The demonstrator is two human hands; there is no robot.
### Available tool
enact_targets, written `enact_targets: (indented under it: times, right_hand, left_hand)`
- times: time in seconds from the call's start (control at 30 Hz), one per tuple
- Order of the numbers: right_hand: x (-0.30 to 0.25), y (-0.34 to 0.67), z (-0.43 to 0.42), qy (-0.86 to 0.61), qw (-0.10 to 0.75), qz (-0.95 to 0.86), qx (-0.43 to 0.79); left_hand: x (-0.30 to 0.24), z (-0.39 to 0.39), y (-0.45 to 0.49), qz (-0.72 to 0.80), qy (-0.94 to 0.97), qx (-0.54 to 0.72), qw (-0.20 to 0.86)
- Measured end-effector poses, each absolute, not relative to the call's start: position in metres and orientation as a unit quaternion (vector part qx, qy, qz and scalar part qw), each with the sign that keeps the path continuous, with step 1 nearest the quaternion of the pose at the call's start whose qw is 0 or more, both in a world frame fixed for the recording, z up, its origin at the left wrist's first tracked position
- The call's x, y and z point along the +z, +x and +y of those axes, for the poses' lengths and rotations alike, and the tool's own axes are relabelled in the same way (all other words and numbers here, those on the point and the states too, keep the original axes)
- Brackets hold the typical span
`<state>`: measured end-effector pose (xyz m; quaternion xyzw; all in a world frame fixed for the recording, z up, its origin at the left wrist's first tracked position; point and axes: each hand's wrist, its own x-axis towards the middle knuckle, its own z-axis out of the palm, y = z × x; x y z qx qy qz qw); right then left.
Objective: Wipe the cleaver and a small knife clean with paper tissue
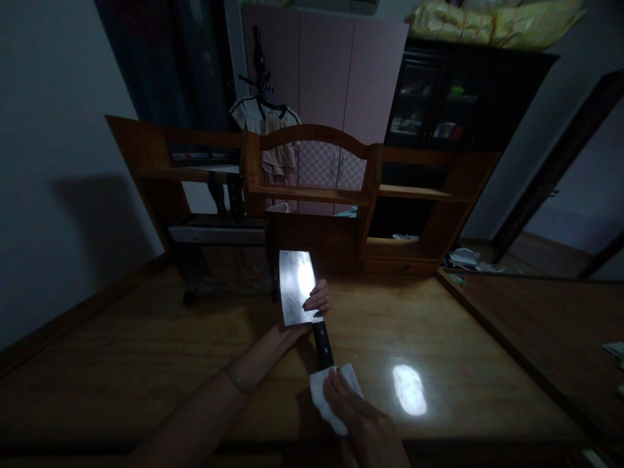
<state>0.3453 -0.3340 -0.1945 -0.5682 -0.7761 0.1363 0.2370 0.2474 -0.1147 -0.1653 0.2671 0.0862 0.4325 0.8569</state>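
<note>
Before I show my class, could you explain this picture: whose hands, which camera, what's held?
No machine here: a person works bare-handed, filmed by one camera worn on the head, looking forward and down. The left hand, with a bracelet at its wrist, holds a cleaver by the blade, fingers showing at one edge. The right hand holds a white cloth at the lower end of the black handle. Beneath is a wooden desktop; on it, toward the left, stands a dark rack with two handles sticking up. A wooden shelf unit rises along the back.
</note>
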Motion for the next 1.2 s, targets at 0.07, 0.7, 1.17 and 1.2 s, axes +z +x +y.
enact_targets:
  times: [0.07, 0.7, 1.17, 1.2]
  right_hand:
    - [-0.195, 0.346, -0.334, -0.561, 0.235, -0.782, 0.135]
    - [-0.198, 0.350, -0.338, -0.567, 0.213, -0.779, 0.165]
    - [-0.196, 0.348, -0.337, -0.573, 0.188, -0.787, 0.130]
    - [-0.195, 0.348, -0.337, -0.573, 0.184, -0.788, 0.129]
  left_hand:
    - [-0.166, -0.114, 0.248, 0.085, 0.266, 0.432, 0.857]
    - [-0.179, -0.116, 0.246, 0.072, 0.255, 0.421, 0.868]
    - [-0.189, -0.109, 0.249, 0.055, 0.246, 0.408, 0.877]
    - [-0.189, -0.108, 0.249, 0.054, 0.245, 0.408, 0.878]
